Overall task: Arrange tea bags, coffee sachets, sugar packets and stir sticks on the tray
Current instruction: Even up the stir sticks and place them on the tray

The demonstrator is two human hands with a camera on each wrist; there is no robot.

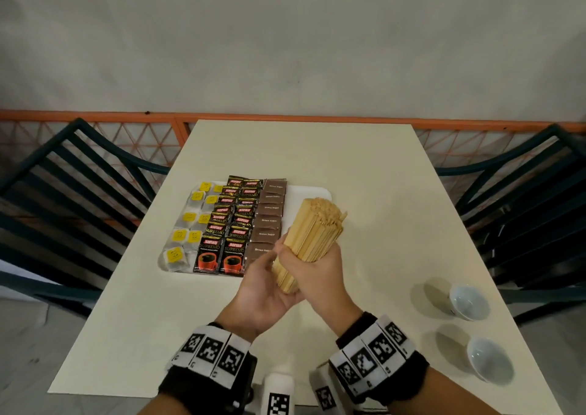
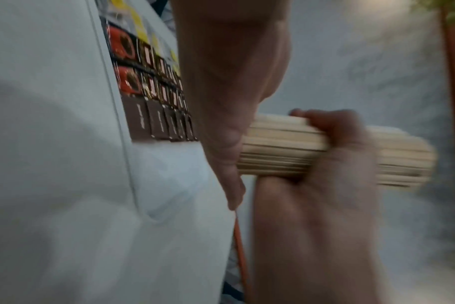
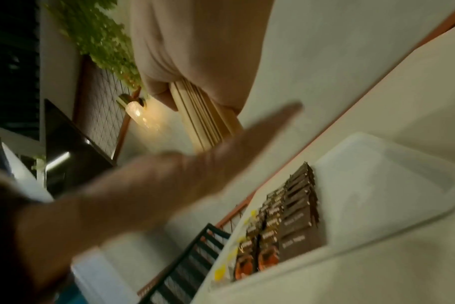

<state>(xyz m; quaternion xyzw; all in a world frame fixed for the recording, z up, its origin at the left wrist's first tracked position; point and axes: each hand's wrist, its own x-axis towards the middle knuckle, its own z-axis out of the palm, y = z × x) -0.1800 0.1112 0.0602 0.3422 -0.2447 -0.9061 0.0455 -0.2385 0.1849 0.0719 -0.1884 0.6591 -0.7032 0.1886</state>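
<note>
Cream rectangular table (image 1: 364, 173), 2 dark slatted chairs (image 1: 63, 199) at left & right edges, orange lattice rail behind far edge.

White plastic tray (image 1: 322, 192) mid-table, nearer left edge; right part bare in rt wrist view (image 3: 377, 185).

On tray, left to right: col. of white tea bags w/ yellow tags (image 1: 185, 224), 2 cols. of black-and-red Kopiko coffee sachets (image 1: 226, 234), col. of brown sugar packets (image 1: 269, 221), overlapping front to back.

Thick bundle of pale wooden stir sticks (image 1: 312, 234) held in air over tray's near right corner, tilted, top end toward far edge.

Right hand (image 1: 320, 272) wrapped round bundle's lower half, fingers curled tight.

Left hand (image 1: 263, 291) cupped under bundle's bottom end, palm up, fingers straight & spread; blurred in rt wrist view.

2 small white ceramic cups (image 1: 469, 302) near table's near right corner, apart from tray.
</note>
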